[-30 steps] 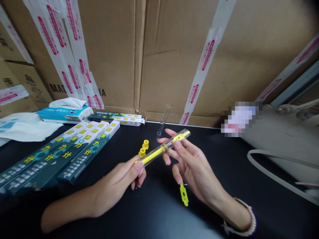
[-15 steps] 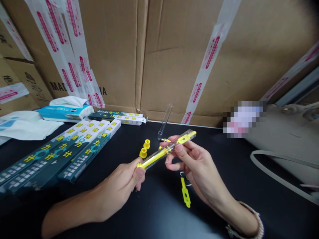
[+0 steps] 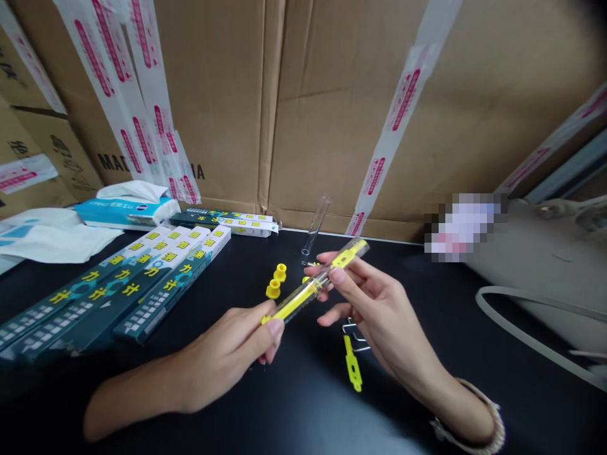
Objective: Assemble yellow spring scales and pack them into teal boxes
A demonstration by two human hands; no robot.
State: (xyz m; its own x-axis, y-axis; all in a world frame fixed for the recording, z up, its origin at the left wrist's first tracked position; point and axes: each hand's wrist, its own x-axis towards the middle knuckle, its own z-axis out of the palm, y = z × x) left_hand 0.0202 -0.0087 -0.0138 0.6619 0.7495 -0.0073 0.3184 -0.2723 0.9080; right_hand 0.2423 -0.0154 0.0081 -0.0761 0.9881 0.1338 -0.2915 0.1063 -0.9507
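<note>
Between my two hands, a clear plastic spring scale tube [image 3: 296, 303] with a yellow strip inside slants up to the right. My left hand [image 3: 232, 347] is closed round its lower left end. Near the upper end, my right hand [image 3: 379, 306] pinches it between thumb and fingers, its lower fingers loosely curled. Just beyond the tube stand two yellow caps [image 3: 274, 289]. Below my right hand lie a yellow slotted strip [image 3: 353, 368] and bent metal hooks [image 3: 351, 328], partly covered. Small parts behind my right fingers are mostly hidden.
An empty clear tube [image 3: 316, 226] is near the cardboard wall [image 3: 332, 126]. Several long printed boxes [image 3: 165, 297] lie at left, with more boxes [image 3: 227, 222] behind. A tissue pack [image 3: 128, 212] is at back left; a grey bag [image 3: 545, 265] with a strap is at right.
The tube's upper end has shifted slightly left with my right hand, whose lower fingers have loosened. My left hand keeps its hold and has moved slightly right. More of the metal hooks shows.
</note>
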